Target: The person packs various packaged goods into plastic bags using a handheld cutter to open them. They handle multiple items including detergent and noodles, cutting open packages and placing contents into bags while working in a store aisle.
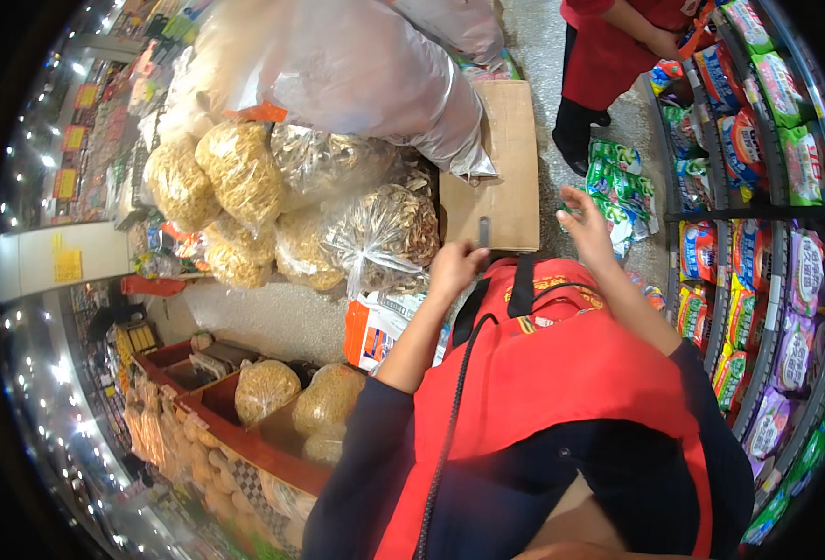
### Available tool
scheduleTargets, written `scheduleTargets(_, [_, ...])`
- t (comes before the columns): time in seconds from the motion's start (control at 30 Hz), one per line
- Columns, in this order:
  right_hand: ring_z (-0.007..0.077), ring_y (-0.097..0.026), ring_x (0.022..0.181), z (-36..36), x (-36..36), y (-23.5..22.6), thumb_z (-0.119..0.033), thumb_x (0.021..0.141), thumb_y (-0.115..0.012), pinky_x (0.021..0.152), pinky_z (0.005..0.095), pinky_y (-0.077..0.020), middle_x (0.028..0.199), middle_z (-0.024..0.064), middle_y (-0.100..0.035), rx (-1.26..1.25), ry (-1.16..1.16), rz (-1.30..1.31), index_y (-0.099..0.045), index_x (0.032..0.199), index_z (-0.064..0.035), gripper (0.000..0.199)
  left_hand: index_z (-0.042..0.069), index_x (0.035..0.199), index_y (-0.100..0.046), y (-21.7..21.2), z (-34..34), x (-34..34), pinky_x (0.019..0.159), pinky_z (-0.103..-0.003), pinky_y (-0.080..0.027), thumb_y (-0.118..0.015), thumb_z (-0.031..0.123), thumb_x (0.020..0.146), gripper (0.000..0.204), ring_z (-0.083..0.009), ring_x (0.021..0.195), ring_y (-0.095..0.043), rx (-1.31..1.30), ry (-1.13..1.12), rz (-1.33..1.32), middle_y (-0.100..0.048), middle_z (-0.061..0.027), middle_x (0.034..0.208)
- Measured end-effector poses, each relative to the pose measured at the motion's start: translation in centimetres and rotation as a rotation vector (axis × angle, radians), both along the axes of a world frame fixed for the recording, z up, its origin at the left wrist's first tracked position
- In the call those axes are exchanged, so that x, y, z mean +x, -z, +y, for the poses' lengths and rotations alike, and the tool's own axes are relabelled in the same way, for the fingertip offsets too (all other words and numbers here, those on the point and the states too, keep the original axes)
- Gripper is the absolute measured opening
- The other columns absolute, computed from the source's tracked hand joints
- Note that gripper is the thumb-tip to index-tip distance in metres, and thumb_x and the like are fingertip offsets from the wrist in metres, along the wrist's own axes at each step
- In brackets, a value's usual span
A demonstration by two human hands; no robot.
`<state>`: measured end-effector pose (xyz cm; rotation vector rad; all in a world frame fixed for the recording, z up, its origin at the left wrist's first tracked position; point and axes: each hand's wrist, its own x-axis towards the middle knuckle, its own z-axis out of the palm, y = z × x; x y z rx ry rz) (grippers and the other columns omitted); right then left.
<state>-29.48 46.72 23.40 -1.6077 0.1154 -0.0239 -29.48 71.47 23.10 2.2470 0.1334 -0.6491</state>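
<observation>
My left hand (455, 269) is at the near edge of a brown cardboard box (510, 121), fingers curled in. Right by its fingertips is a small narrow grey piece (483, 231) against the cardboard; whether the fingers grip it I cannot tell. Over the floor beside the box, my right hand (588, 224) is raised with its fingers apart and nothing in it. Beyond it lie several green packets (620, 187). Left of the box, clear bags of dried goods (382, 229) are heaped, and a big whitish plastic sack (366, 79) leans over the box's far left side.
Shelves of bright packets (800, 266) line the right side. A person in a red apron (608, 56) stands at the far right, handling an orange packet. A red-sided display bin (272, 448) with bagged goods is at lower left. An orange and white package (375, 329) lies beside my left forearm.
</observation>
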Motion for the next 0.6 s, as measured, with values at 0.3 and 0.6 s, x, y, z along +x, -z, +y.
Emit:
scheduleTargets(0.3, [0.0179,-0.060,0.088,-9.3,-14.9,12.7,-0.006,0.085,-0.052,0.081,0.0290,-0.0455,0.093,0.0103,-0.064,-0.247,0.479,0.457,-0.059,0.098,0.0015,0.017,0.002,0.085,-0.065,10.5,0.7,7.8,0.072,-0.044,-0.048,-0.062,0.037,0.077,0.036,-0.0351,0.084,-0.062,0.479,0.407,-0.098,-0.063,-0.0208,0.087])
scheduleTargets(0.6, [0.0120,-0.055,0.061,-15.4,-32.6,16.6,-0.007,0.083,-0.052,0.057,0.0273,-0.0455,0.072,0.0049,-0.058,-0.223,0.799,0.710,-0.059,0.090,0.0011,0.013,0.006,0.093,-0.060,10.6,-4.1,10.2,0.067,-0.042,-0.049,-0.059,0.056,0.076,0.052,-0.0322,0.083,-0.062,0.803,0.597,-0.204,-0.065,-0.0170,0.087])
